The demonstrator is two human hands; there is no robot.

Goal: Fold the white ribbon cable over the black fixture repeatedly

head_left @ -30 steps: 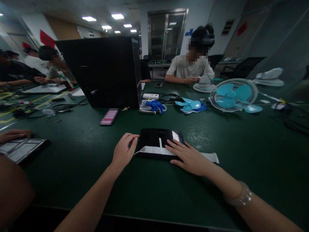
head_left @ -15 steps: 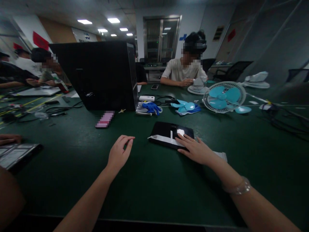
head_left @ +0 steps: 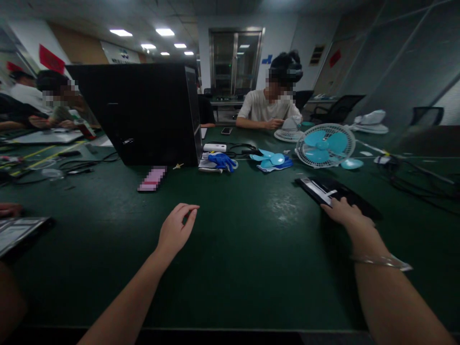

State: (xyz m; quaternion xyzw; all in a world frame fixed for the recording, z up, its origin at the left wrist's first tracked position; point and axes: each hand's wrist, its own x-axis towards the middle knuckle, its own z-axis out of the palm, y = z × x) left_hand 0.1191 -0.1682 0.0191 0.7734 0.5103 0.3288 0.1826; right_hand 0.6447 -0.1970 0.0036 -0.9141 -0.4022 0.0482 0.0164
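My right hand [head_left: 347,213] lies over the near edge of a flat black case [head_left: 354,191] with white label strips, at the right of the green table. Its fingers are bent on the case, and their tips are partly hidden. A clear bracelet [head_left: 377,261] circles the right wrist, with a small pale piece showing beside it. My left hand [head_left: 178,225] rests near the middle of the table. Thumb and forefinger come together at the tips in a loose ring, with nothing visible between them.
A large black computer case [head_left: 140,115] stands at left centre. Near it lie a pink-screened phone [head_left: 153,178], keys [head_left: 178,166] and blue-white gloves [head_left: 221,163]. Blue fan blades [head_left: 269,158] and a caged fan [head_left: 325,145] are farther right. A person [head_left: 268,108] sits opposite; cables [head_left: 413,177] lie right.
My right hand has slid the black case to the right, and the case has turned. My left hand has barely moved. The view has shifted slightly to the right.
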